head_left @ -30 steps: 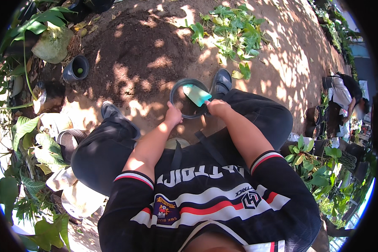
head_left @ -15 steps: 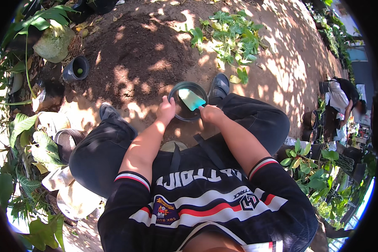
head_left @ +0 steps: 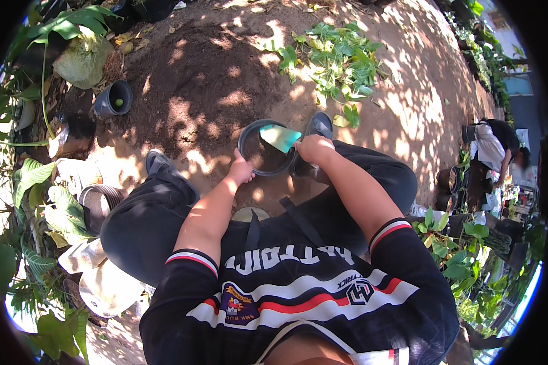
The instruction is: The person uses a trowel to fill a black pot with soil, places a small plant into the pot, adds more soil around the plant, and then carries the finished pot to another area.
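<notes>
Head view. One dark pot, our landmark. Left hand: gripping its near-left rim, lower than a moment ago. Right hand: closed around one green trowel, blade over the pot's mouth, swung more crosswise; we judge work remains centred there.

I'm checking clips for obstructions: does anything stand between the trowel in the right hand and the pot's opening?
Nothing visible does. The right hand holds the green trowel with its blade at the open mouth of the dark pot, while the left hand grips the rim at the lower left, clear of the blade.
</notes>
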Action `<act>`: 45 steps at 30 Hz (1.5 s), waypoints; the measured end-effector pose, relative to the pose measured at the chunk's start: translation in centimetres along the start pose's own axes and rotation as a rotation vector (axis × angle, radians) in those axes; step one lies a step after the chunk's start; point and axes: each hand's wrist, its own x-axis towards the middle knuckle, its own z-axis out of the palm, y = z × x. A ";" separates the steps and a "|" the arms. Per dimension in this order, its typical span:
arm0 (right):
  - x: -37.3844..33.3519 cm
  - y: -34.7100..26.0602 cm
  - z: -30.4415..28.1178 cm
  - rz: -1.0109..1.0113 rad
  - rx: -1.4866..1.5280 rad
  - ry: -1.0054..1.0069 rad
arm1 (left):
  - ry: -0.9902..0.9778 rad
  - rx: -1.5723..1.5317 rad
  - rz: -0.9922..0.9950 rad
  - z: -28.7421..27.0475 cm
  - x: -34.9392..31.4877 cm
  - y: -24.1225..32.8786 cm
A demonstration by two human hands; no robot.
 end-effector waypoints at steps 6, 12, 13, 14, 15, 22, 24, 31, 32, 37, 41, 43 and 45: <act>1.0 -0.3 0.2 -0.001 0.033 -0.038 | -0.060 0.008 -0.030 -0.4 0.0 0.2; 0.8 -0.1 -1.9 -0.117 -0.058 -0.040 | -0.060 0.044 -0.086 -0.6 -0.8 1.5; 0.8 -0.3 -2.1 -0.108 -0.045 -0.042 | -0.068 0.053 -0.085 -0.6 -0.7 1.4; 0.7 -0.5 -2.3 -0.099 -0.032 -0.044 | -0.076 0.062 -0.084 -0.6 -0.7 1.3; 0.6 -0.7 -2.5 -0.090 -0.019 -0.045 | -0.085 0.071 -0.083 -0.7 -0.7 1.3; 1.7 -1.9 2.4 0.009 -0.036 -0.085 | -0.097 0.087 -0.101 -1.1 -0.3 1.8; 1.8 -2.6 3.2 0.066 0.028 -0.089 | -0.111 0.110 -0.117 -1.6 0.1 1.8; 0.1 -2.4 -1.7 0.008 -0.025 -0.046 | -0.104 0.096 -0.096 -1.3 -0.4 1.6; -0.3 -2.6 -2.5 0.006 -0.030 -0.052 | -0.106 0.098 -0.105 -1.3 -0.5 1.2; -0.8 -3.8 -3.2 -0.039 -0.047 -0.004 | -0.115 0.095 -0.098 -1.8 -0.4 1.3; 2.4 -3.3 1.8 0.029 -0.021 -0.031 | -0.137 0.145 -0.121 -1.5 -0.2 1.8; 1.3 -3.8 2.6 0.100 0.034 0.046 | -0.145 0.149 -0.109 -1.7 0.2 2.0; 0.6 -4.0 0.7 0.090 0.036 -0.054 | -0.147 0.141 -0.107 -1.6 0.1 1.6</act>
